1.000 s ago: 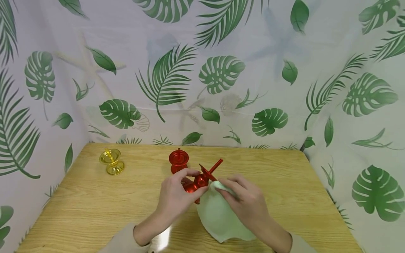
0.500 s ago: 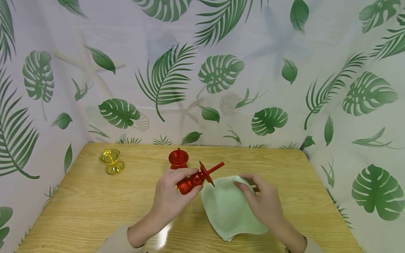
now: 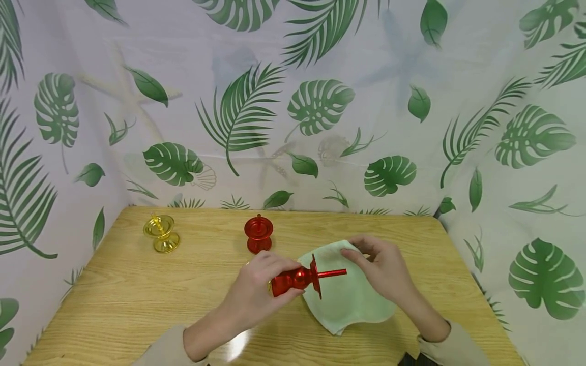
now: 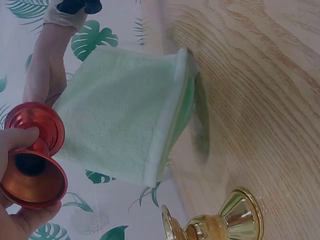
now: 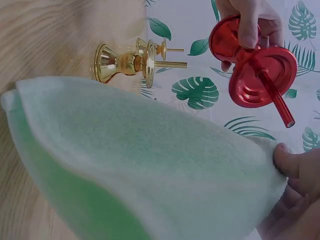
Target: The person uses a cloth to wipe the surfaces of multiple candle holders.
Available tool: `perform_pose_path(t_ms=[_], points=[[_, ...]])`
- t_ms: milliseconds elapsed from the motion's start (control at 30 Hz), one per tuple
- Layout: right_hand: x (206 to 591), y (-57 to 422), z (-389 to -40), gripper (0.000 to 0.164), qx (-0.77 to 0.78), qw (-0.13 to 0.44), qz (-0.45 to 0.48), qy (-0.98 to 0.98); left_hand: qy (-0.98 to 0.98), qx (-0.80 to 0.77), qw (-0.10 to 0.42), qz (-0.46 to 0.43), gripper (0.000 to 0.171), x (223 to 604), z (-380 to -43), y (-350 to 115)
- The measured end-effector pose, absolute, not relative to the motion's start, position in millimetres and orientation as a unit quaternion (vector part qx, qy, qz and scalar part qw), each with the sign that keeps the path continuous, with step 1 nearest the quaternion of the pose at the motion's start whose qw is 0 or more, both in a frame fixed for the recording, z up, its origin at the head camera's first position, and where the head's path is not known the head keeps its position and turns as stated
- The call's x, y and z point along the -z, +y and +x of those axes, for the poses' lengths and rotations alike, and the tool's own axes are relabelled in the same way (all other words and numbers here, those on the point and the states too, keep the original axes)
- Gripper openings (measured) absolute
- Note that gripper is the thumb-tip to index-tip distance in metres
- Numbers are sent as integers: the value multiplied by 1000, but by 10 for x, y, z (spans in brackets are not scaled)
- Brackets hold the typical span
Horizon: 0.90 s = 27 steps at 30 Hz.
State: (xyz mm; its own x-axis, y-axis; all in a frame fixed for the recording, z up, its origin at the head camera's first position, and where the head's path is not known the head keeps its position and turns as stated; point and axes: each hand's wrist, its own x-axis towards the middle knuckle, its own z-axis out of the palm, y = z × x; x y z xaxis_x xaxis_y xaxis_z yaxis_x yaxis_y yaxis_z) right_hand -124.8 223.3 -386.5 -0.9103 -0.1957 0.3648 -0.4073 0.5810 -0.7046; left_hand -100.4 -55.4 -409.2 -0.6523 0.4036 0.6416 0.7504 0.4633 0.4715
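Note:
My left hand (image 3: 249, 290) grips a red metal candle holder (image 3: 301, 278) by its waist, tipped on its side with its spike pointing right. Its hollow base (image 4: 37, 180) faces the left wrist camera. A pale green cloth (image 3: 350, 300) hangs folded from my right hand (image 3: 383, 267), which pinches its upper edge between thumb and fingers. In the head view the spike overlaps the cloth; in the right wrist view the red holder's dish (image 5: 250, 87) stands apart from it. A gold candle holder (image 4: 232, 220) stands on the table near my left hand, mostly hidden behind it in the head view.
Another red candle holder (image 3: 259, 236) stands upright at the back middle of the wooden table (image 3: 114, 310). At the back left stands a gold candle holder (image 3: 162, 234). Leaf-patterned sheets (image 3: 256, 193) enclose the table behind and at the sides.
The cloth has come away from the red candle holder, and my right hand has moved right with it. My left hand has turned the holder until its spike lies nearly level.

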Motion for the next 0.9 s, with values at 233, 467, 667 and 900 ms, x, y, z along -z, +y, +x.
perform_pose_path(t_ms=[233, 467, 667, 900], points=[[3796, 2197, -1265, 11, -437, 62, 224, -869, -835, 336, 187, -394, 36, 4114, -1014, -521], [3748, 2180, -1247, 14, -437, 15, 296, -849, -845, 306, 168, -406, 37, 4119, -1045, -530], [3729, 2168, -1243, 19, -431, -6, 355, -830, -840, 293, 177, -421, 39, 4115, -1067, -528], [3698, 2103, -1228, 20, -400, -2, 405, -822, -828, 286, 199, -439, 38, 4124, -1081, -514]])
